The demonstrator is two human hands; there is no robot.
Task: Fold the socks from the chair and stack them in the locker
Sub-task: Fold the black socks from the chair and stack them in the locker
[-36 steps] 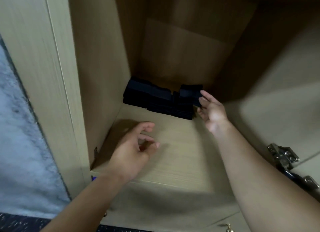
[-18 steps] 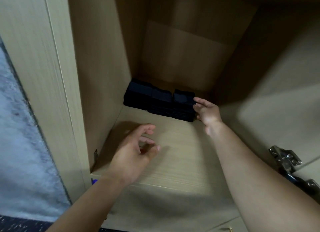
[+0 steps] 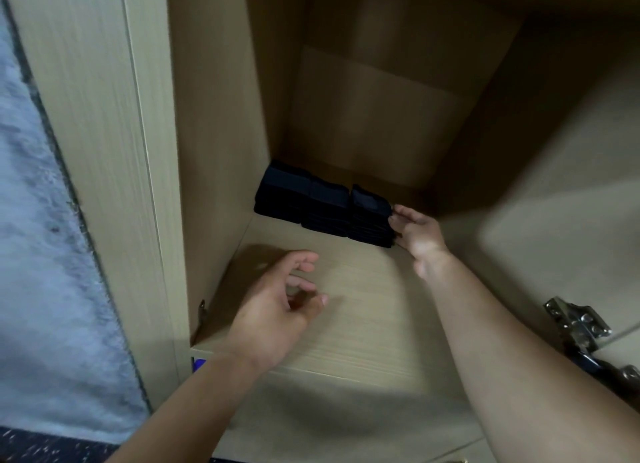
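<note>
At the far left a pale grey wall (image 3: pixel 38 255) is showing beside the locker's upright side panel (image 3: pixel 104 151), and inside it the wooden shelf (image 3: pixel 363 324) is carrying the work. The left hand (image 3: pixel 273 310) is hovering over the near left part of that shelf, its fingers loosely curled and grasping nothing; whether it is touching the board cannot be told. Further in, the folded socks (image 3: pixel 322 206) are sitting in dark stacks side by side against the far left corner, where the side wall is meeting the back panel. To their right, the right hand (image 3: pixel 415 230) is reaching deep into the locker, its extended fingers (image 3: pixel 398 217) lying against the right end of the rightmost stack and its thumb low by the stack's base; it looks to be pressing or steadying the pile rather than closing round it. The step in hand seems to be the last one, squaring the newest socks against their neighbours. The next move probably calls for a gentle sideways push to close the row, then an easy release so the soft stacks are not toppling. At the far right a metal door hinge (image 3: pixel 575 324) is glinting on the locker's edge, well apart from the socks.
</note>
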